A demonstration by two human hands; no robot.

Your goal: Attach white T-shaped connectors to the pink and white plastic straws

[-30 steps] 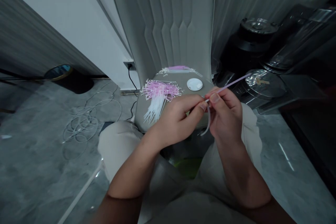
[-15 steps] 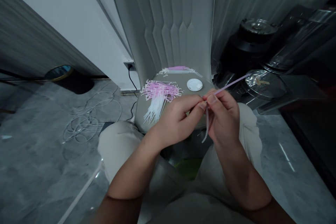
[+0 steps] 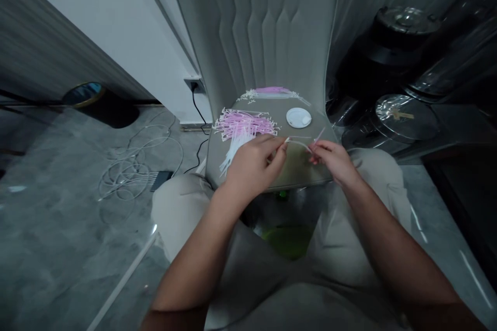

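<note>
My left hand (image 3: 258,163) pinches the whitish end of a thin plastic strip (image 3: 298,143) between thumb and forefinger. The strip bows across to my right hand (image 3: 330,158), whose fingertips close on its other part; a pink piece (image 3: 319,135) sticks up from them. Whether the pink piece belongs to the same strip I cannot tell. Just beyond my left hand lies a pile of pink strips (image 3: 248,123) with white angled ends. White strips (image 3: 237,142) fan out from it toward me, partly hidden by my hand.
The grey chair seat (image 3: 303,170) bears a round white lid-like dish (image 3: 298,118) and, at the back, a row of pink and white strips (image 3: 274,91). Coiled cables (image 3: 124,176) lie on the floor left. Dark glossy containers (image 3: 404,36) stand right.
My hands have moved apart, the right one outward, and the strip now stretches between them. Before, they met at the fingertips with a long pink strip pointing up to the right.
</note>
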